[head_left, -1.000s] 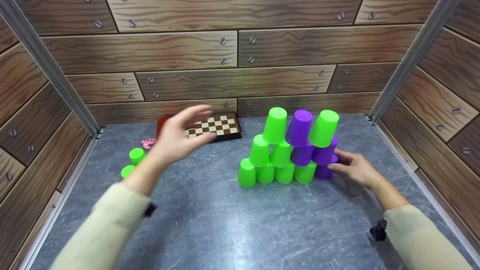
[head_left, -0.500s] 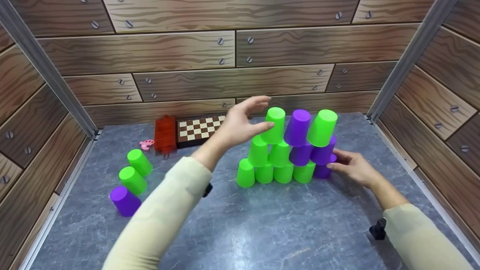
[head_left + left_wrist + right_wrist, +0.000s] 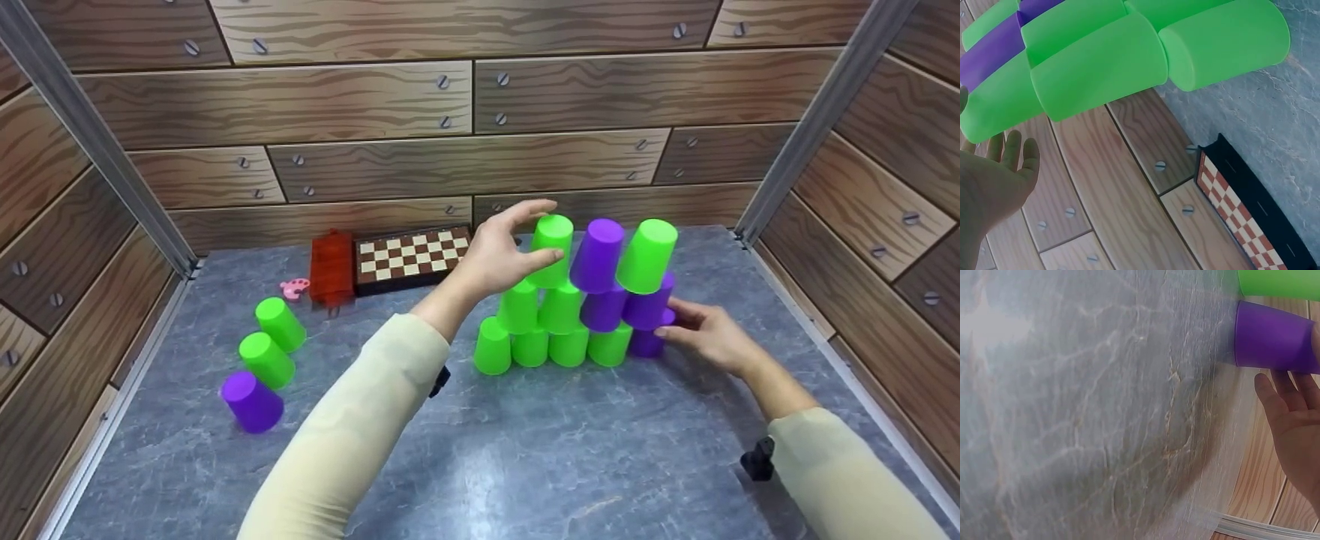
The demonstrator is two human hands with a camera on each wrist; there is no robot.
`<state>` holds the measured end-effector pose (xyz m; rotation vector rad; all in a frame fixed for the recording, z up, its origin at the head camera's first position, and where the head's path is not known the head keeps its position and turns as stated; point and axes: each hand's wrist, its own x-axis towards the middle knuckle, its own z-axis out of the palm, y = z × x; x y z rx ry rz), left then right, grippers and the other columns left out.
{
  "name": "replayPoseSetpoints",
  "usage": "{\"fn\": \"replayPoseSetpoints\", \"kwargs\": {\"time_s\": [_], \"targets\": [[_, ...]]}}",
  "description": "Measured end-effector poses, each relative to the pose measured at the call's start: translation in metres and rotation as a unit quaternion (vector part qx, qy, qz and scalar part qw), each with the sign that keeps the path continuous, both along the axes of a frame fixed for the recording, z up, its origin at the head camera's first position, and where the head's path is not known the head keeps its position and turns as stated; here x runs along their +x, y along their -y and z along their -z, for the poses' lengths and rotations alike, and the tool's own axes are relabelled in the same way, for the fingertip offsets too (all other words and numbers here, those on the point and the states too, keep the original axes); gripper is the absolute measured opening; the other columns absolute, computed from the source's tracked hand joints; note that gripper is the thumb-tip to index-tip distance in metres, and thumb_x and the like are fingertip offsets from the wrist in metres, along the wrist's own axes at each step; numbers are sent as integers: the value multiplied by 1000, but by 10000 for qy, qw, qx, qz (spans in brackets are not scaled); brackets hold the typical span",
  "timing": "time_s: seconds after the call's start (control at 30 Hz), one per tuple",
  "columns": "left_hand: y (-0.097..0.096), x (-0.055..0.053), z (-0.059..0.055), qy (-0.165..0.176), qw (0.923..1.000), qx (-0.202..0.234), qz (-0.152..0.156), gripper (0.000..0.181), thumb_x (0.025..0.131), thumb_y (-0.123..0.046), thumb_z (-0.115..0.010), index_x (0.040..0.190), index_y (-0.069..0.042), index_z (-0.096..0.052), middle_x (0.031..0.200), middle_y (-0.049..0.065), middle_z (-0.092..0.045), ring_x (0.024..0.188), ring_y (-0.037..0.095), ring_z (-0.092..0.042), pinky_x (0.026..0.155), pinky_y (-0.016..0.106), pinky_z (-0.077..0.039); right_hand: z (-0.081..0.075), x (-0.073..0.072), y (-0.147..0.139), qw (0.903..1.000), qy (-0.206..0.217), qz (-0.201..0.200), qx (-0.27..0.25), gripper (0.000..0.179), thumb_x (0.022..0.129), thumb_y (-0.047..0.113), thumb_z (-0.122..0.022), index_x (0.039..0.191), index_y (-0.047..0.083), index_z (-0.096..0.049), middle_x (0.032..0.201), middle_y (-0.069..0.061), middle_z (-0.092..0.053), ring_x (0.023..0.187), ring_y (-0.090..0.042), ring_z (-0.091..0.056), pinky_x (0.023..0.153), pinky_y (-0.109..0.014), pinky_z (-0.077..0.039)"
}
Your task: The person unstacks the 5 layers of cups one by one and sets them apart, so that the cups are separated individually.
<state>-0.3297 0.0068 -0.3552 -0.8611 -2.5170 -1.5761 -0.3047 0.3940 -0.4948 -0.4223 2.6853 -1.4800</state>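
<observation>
Left sleeve (image 3: 352, 427) is plain pale cream, kinda greenish, wrinkly at the near end, and the right sleeve (image 3: 847, 472) matches. Small black block (image 3: 440, 381) by the left one, black gadget (image 3: 757, 460) by the right. Bare hands.

- Stacked cups (image 3: 562, 307), near 3 o'clock, are showing smooth plastic with a satin sheen.
- Loose cups (image 3: 267, 362), at 8 o'clock, are presenting the same smooth plastic.
- The tabletop (image 3: 480, 472), at 6 o'clock, is displaying smooth grey marbling and returning a glossy glare.
- Wall panels (image 3: 420, 165), at 12 o'clock, are bearing a wood-grain finish.
- Posts (image 3: 101, 142), at 10 and 2 o'clock, are appearing as dull grey metal.
- A red pouch (image 3: 331, 270), at 9 o'clock, is resembling cloth.
- Sleeves (image 3: 360, 420), at 7 and 4 o'clock, are showing matt cloth.
</observation>
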Motion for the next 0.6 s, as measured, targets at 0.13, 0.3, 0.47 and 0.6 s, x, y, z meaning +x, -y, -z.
{"fn": "replayPoseSetpoints", "kwargs": {"time_s": [0.13, 0.3, 0.47, 0.6], "targets": [[-2, -1, 3, 36, 9999, 92, -62, 62, 95, -22, -83, 152, -19, -58, 146, -1, -63, 133, 17, -58, 112, 41, -49, 1, 0, 1, 10000, 8, 59, 64, 63, 99, 14, -77, 152, -7, -49, 136, -29, -66, 110, -1, -66, 93, -15, -53], [-4, -1, 5, 37, 9999, 126, -51, 60, 95, -18, -83, 150, -17, -59, 144, -3, -64, 128, 14, -60, 109, 37, -50, 2, -1, 1, 9999, 33, -8, -98, 62, 99, 11, -76, 153, -7, -49, 136, -30, -65, 112, -3, -67, 94, -16, -54], [2, 1, 1, 20, 9998, 203, 15, 60, 96, -17, -82, 151, -16, -58, 144, -2, -64, 126, 15, -61, 107, 36, -52, 3, -1, -1, 9995, 65, -133, -277, 61, 100, 8, -74, 154, -6, -48, 138, -30, -64, 115, -3, -65, 96, -17, -54], [19, 1, -8, 108, 9986, 522, -55, 63, 93, -13, -83, 151, -15, -58, 139, 2, -66, 120, 20, -65, 100, 35, -57, 2, -1, -2, 9997, 56, -74, -208, 62, 100, 9, -75, 154, -7, -48, 139, -30, -63, 114, 0, -65, 95, -17, -54]]}}
